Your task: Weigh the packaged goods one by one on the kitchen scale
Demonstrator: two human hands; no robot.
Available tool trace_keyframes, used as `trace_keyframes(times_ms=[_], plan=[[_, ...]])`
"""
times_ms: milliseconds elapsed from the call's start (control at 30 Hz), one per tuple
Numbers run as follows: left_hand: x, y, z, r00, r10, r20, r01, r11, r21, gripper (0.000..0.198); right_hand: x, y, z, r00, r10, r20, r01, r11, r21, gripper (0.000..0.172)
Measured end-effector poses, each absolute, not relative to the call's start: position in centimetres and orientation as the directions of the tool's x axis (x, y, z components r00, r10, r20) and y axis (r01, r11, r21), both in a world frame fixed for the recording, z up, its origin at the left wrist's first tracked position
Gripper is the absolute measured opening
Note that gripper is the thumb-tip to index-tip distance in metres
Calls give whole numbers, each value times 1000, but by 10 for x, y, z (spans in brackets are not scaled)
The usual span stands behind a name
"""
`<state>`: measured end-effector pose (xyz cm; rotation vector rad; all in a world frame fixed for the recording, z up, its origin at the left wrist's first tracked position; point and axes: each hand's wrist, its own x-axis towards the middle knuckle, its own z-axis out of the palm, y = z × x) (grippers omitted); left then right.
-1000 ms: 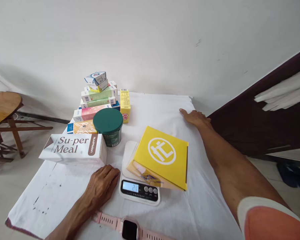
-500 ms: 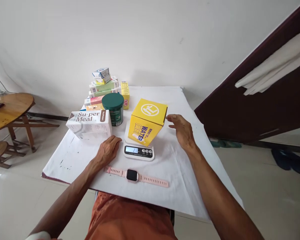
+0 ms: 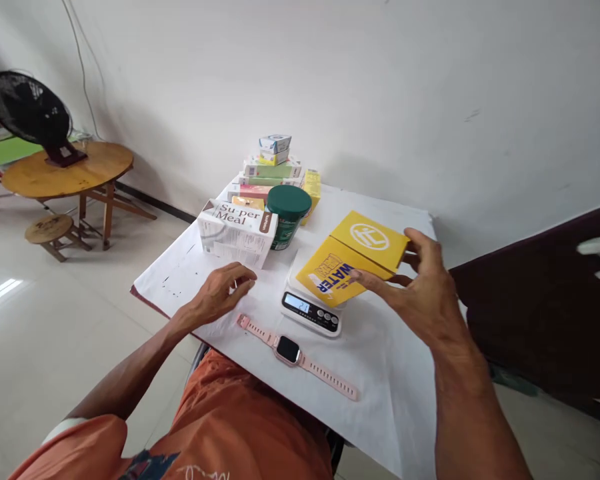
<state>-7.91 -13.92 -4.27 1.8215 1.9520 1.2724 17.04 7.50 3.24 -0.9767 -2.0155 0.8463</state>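
Note:
My right hand (image 3: 425,287) grips the right side of a yellow box (image 3: 350,253) printed "WATER", with its thumb on the front face and the fingers round the far side. That box sits on a white kitchen scale (image 3: 311,316), whose lit display seems to read 21 or 2.1; the decimal point is hard to make out. My left hand (image 3: 225,290) rests on the white cloth left of the scale, thumb and fingers apart, holding nothing. In front of the scale lies a pink-strapped smartwatch (image 3: 287,350), stretched out flat with a dark screen.
Behind my left hand stand a white "Su-per Meal" box (image 3: 235,233) and a green lidded tub (image 3: 289,217). Stacked cartons (image 3: 273,170) and a narrow yellow box (image 3: 311,190) are farther back by the wall. A black fan (image 3: 27,110) stands on a wooden table (image 3: 115,159) at left.
My right hand has moved from beside the yellow box to a hold on it. My left hand's fingers have spread slightly. The camera has turned left, bringing the fan into view.

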Motion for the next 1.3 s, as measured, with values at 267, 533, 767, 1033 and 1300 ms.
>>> trace_keyframes(times_ms=[267, 533, 767, 1033, 1300], plan=[[-120, -217, -54, -678, 548, 490, 683, 222, 696, 14, 178, 48, 43, -377, 833, 405, 261, 515, -816, 84], [-114, -247, -64, -841, 245, 482, 534, 237, 812, 34, 110, -33, 52, -700, 589, 404, 59, 611, -789, 85], [-97, -253, -92, -662, 354, 660, 747, 252, 615, 76, 10, -76, 8, -744, 459, 486, -52, 685, -726, 89], [-108, -224, -107, -696, 486, 529, 702, 304, 645, 83, -23, -63, -8, -684, 474, 555, 28, 777, -629, 102], [-117, -213, -102, -697, 523, 491, 691, 308, 653, 78, -28, -58, -11, -696, 476, 537, 28, 765, -643, 113]])
